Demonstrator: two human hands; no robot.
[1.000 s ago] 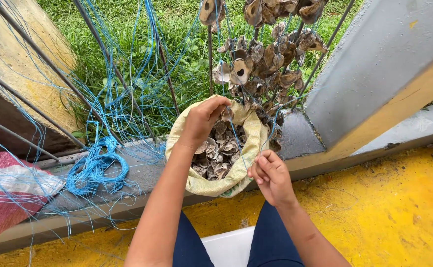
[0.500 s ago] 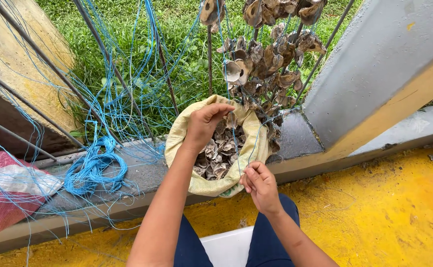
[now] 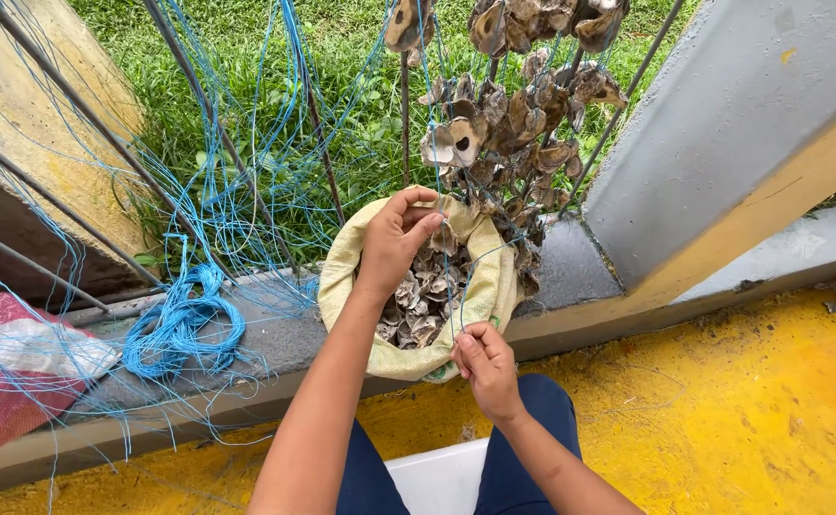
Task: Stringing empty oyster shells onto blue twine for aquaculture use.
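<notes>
A yellowish sack (image 3: 346, 286) full of grey oyster shells (image 3: 418, 296) rests on a grey concrete ledge. My left hand (image 3: 397, 238) hovers over the sack's mouth, fingers pinched on a shell that hangs on a thin blue string. My right hand (image 3: 483, 367) is lower, at the sack's near rim, fingers pinched on the same blue string. Strung oyster shells (image 3: 518, 114) hang in bunches from metal bars above the sack.
A coil of blue string (image 3: 181, 319) lies on the ledge at left, with loose strands tangled over slanted metal bars (image 3: 313, 105). A red and white sack (image 3: 8, 372) sits far left. Grass lies beyond. Yellow floor (image 3: 742, 420) spreads right; a grey-yellow beam (image 3: 742, 143) slants there.
My left hand has lifted slightly and now pinches a shell at the sack's mouth. My right hand has drawn down and toward me along the string.
</notes>
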